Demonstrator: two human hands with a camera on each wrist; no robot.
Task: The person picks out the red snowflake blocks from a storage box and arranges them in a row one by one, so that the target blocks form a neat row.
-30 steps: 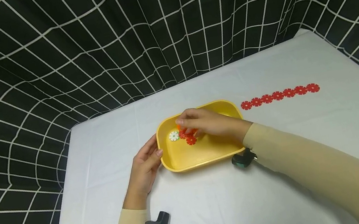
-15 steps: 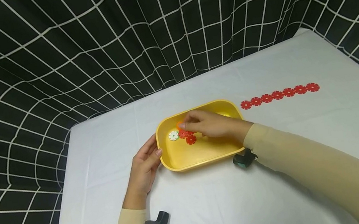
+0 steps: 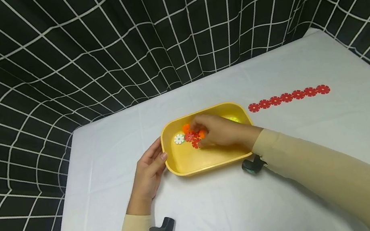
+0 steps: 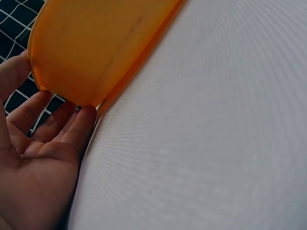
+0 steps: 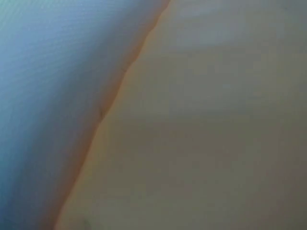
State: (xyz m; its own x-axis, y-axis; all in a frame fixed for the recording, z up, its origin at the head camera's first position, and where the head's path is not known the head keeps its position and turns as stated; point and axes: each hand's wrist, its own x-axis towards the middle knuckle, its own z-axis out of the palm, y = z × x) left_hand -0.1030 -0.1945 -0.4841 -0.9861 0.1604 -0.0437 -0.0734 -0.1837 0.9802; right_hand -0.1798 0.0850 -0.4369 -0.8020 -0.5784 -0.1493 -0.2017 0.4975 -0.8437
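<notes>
My left hand point(image 3: 151, 171) holds the left end of a yellow plastic tray point(image 3: 193, 166); in the left wrist view its fingertips press the end wall point(image 4: 72, 72), with the thumb at the rim. Inside the tray, my right hand point(image 3: 222, 129) reaches over a small pile of notched building discs. Its thumb touches a red disc point(image 3: 195, 142), while the forefinger is apart from the thumb, above the pile. Next to the fingers lie a white disc point(image 3: 179, 139) and an orange disc point(image 3: 186, 128). The right hand's other fingers are hidden.
A straight row of several joined red discs point(image 3: 286, 97) lies on the white tablecloth point(image 3: 202, 219), right of the tray. Yellow-green discs point(image 3: 233, 119) show behind the right hand. A black curtain with a white grid point(image 3: 178, 30) surrounds the table. My sleeve fills the right wrist view.
My right hand has drawn slightly right and toward me, its thumb and forefinger spreading apart and the thumb coming onto the red disc. More orange discs show. The left hand stays still.
</notes>
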